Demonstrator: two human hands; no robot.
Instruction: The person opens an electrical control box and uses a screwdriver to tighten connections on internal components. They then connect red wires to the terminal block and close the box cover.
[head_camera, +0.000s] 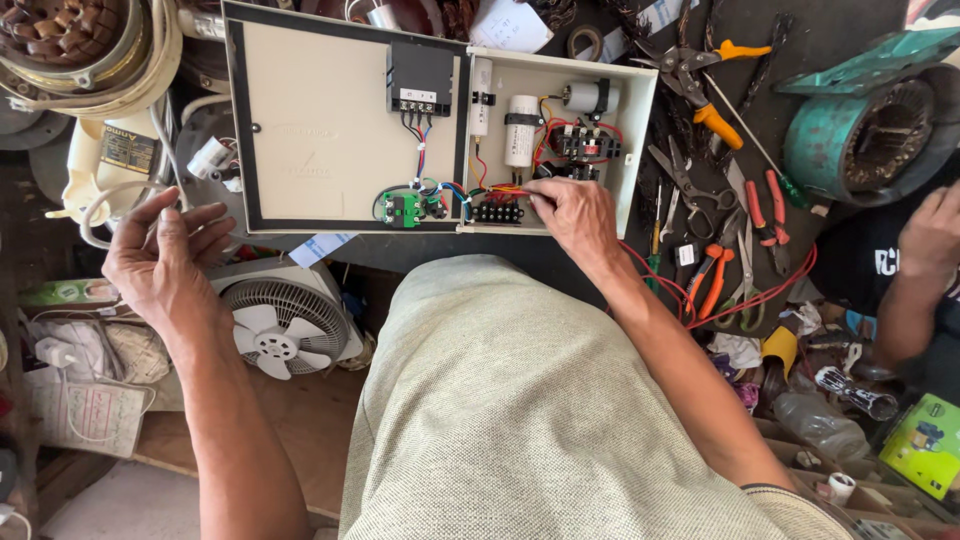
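Right hand (572, 213) pinches red wire (505, 189) at frame centre; left hand (160, 262) hangs loosely curled, empty; I'd seat it squarely in the terminal block (498, 212).

- The right hand (572, 212) reached into the open control box (610, 150), fingertips pinching a red wire (512, 189) just above the black terminal strip (498, 212).
- The left hand (160, 262) was raised well apart from the box, fingers loosely curled, above a small white fan (285, 322); whether its grip held anything could not be told.
- Inside the box stood a white cylindrical capacitor (520, 130); a black module (420, 78) sat on the opened lid (310, 130).
- Snips with orange handles (715, 115) and pliers (712, 278) lay on the dark bench (800, 40).
- Another person's hand (932, 235) rested at the right edge.
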